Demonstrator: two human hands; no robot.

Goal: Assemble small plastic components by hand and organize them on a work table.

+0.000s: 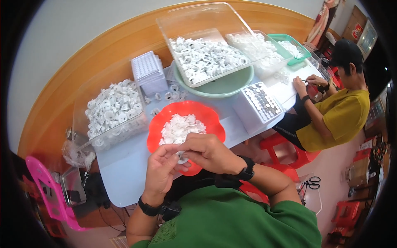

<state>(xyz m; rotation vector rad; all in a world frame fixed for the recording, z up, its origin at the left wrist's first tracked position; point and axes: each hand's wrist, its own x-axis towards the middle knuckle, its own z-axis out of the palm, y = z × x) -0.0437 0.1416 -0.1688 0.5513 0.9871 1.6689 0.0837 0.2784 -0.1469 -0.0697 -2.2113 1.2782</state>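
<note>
Both hands meet over the near edge of a scalloped red bowl (218,131), which holds a heap of small white plastic pieces (180,127). My left hand (160,168) pinches a small round white plastic part (181,157) between thumb and fingers. On the same part, the fingertips of my right hand (213,152) press from above and the right. The fingers partly cover the part, so its details are hard to make out. Left of the bowl stands a clear bin (129,133) full of round white plastic parts with dark spots.
Behind the bowl, a large clear bin (198,18) of white parts tilts on a green basin (235,89). Stacked white trays (149,76) stand at back left. A white block (248,113) with rows of metallic discs is at right. Beyond it, a co-worker (345,111) in yellow handles something small.
</note>
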